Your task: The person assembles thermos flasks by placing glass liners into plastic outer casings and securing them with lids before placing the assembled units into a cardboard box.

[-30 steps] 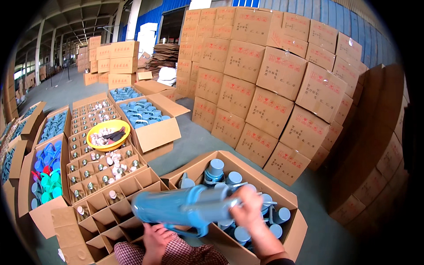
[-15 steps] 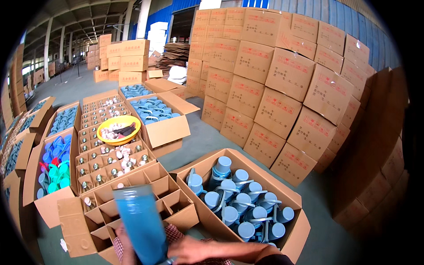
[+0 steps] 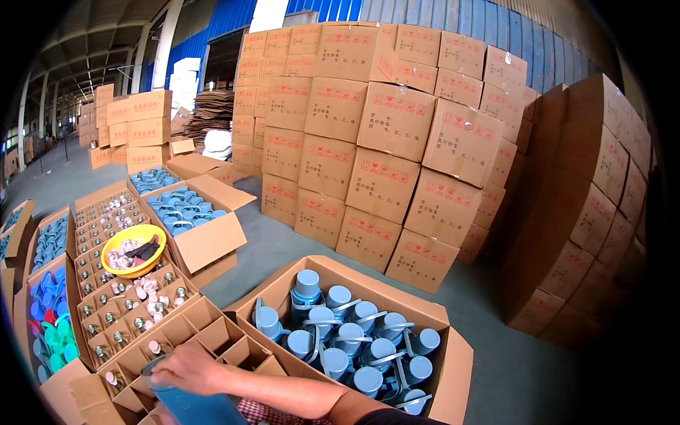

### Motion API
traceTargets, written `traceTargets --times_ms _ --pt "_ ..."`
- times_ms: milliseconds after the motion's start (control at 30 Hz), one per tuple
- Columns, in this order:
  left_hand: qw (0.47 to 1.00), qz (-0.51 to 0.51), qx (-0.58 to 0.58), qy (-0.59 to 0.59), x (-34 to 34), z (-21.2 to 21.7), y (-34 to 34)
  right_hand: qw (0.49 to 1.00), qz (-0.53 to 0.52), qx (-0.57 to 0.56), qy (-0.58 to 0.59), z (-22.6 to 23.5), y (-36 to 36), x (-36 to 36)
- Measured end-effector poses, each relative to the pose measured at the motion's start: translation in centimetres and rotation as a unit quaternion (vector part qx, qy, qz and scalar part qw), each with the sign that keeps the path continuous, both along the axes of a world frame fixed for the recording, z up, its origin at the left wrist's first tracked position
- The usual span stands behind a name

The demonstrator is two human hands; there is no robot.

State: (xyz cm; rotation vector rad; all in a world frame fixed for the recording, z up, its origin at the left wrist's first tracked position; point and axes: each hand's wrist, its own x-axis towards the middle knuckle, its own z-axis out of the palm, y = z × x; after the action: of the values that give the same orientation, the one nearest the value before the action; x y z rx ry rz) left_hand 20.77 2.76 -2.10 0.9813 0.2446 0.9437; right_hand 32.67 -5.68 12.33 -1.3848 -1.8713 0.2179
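Observation:
A blue cylindrical thermos casing (image 3: 202,405) lies tilted at the lower edge, its rimmed end toward the divided carton (image 3: 180,327). My right hand (image 3: 190,368) reaches across from the right, fingers curled closed at that rim; whatever they pinch is hidden. Below the casing, my left hand (image 3: 164,415) shows only in part, closed around its side. Just beyond my right hand, a glass bottle-like liner with a pale pink cap (image 3: 155,347) stands in a compartment. Another capped liner (image 3: 112,380) is to its left.
To the right, an open carton (image 3: 453,368) holds several blue thermoses with handles (image 3: 350,336). A yellow bowl (image 3: 157,263) of pale caps and dark cloth sits on cartons of silvery liners. Blue and green parts (image 3: 60,340) fill a left carton. Stacked sealed cartons (image 3: 397,120) stand behind.
My right hand has moved from the casing's lower end up to its rim. The casing has tipped lower and leftward. The whole view has turned to the right.

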Motion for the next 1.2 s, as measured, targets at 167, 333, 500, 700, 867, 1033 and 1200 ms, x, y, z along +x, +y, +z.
traceTargets --times_ms 167,333,500,700,867,1033,1200 --pt "0.991 -0.025 0.050 -0.118 -1.6 2.3 4.8 0.990 0.109 0.072 0.054 -0.5 2.1 -1.2" --pt "0.972 -0.031 0.158 -0.170 -6.9 7.4 3.1 0.969 0.197 0.083 0.124 -1.3 4.4 1.0" --pt "0.966 0.141 0.107 -0.190 -14.1 6.1 4.3 0.975 0.048 -0.137 0.170 -5.5 6.0 3.9" --pt "0.977 0.083 0.180 -0.085 -12.5 5.6 5.8 0.881 0.331 -0.074 0.328 0.7 9.6 -4.3" --pt "0.873 0.246 0.312 0.283 -14.0 13.4 5.2 0.672 0.257 -0.279 0.636 -13.3 17.4 -9.0" --pt "0.847 0.288 0.232 0.382 -13.3 13.6 8.8 0.895 0.110 -0.233 0.365 -18.5 19.0 -11.0" --pt "0.824 0.123 0.289 0.472 -14.8 11.8 9.1 0.961 -0.172 -0.216 -0.012 -23.5 25.6 -2.9"
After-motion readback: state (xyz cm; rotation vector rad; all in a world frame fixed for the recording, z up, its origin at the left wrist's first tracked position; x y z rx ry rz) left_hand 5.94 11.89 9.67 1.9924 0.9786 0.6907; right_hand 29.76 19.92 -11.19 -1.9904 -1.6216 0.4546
